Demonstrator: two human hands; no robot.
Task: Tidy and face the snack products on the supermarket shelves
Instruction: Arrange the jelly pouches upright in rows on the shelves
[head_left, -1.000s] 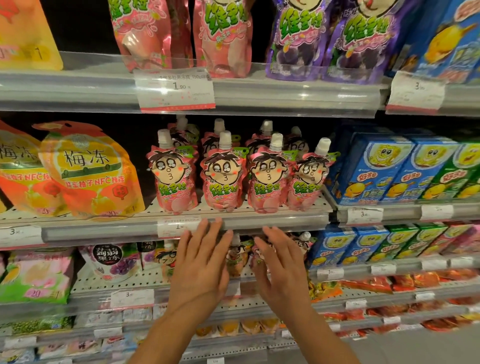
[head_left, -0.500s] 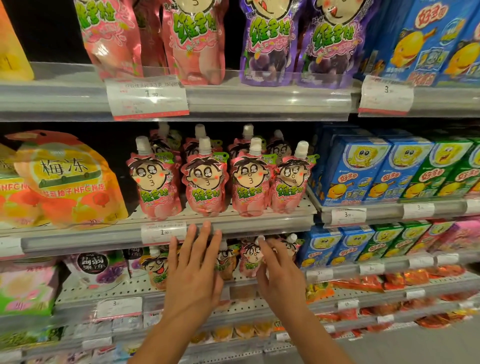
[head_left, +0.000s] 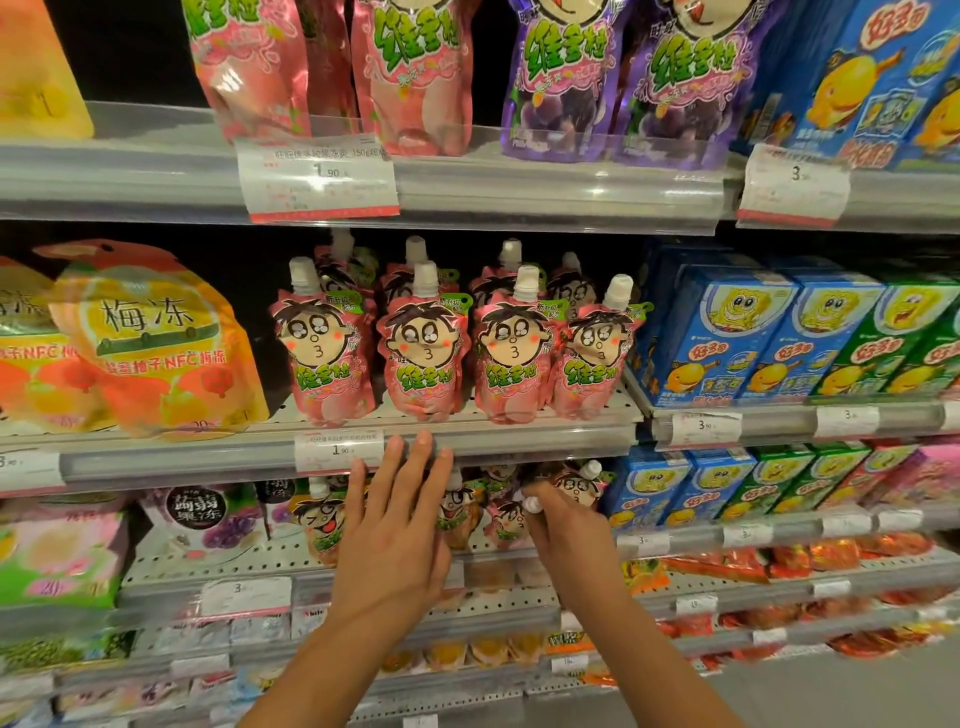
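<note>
Several pink spouted jelly pouches (head_left: 423, 358) with a cartoon face stand in a row on the middle shelf. On the shelf below stand smaller cartoon-face pouches (head_left: 501, 519), partly hidden by my hands. My left hand (head_left: 395, 525) is spread flat with straight fingers in front of them, its fingertips reaching up over the middle shelf's rail (head_left: 493, 441). My right hand (head_left: 563, 530) has its fingers curled round the white cap and top of one small pouch (head_left: 576, 486) at the right of that group.
Orange jelly bags (head_left: 150, 343) stand left of the pink pouches, blue and green cartons (head_left: 769, 338) right of them. Large pink and purple bags (head_left: 566, 73) fill the top shelf. Price tags (head_left: 337, 449) hang on the rails. Lower shelves hold more snacks.
My right hand has curled from flat fingers into a grip on a small pouch's top. My left hand has stayed spread in front of the lower shelf. The camera has moved closer.
</note>
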